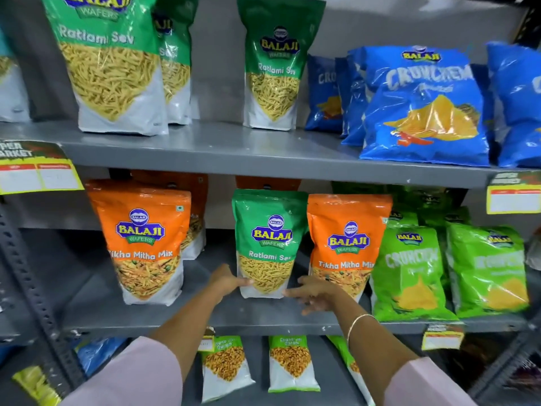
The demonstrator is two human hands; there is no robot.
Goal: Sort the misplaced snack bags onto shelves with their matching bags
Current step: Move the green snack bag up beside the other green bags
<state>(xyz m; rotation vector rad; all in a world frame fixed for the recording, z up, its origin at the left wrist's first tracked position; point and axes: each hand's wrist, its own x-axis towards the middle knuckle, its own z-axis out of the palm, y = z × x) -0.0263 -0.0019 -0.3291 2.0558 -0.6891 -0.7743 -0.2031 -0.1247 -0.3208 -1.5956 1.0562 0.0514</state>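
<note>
Left hand [225,281] and right hand [314,293] cup the misplaced Ratlami Sev bag [268,244] loosely, fingers spread; pickup underway. Next: lift to upper shelf [205,148].

The grey middle shelf [205,315] carries orange Tikha Mitha Mix bags [143,244], one green Ratlami Sev bag [268,241] standing upright between them, and lime Crunchem bags [409,271] at the right.

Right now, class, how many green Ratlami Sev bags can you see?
4. Upper shelf: large bag at left, another partly hidden behind it, one in the middle. Middle shelf: the misplaced bag between both hands. More may be hidden.
</note>
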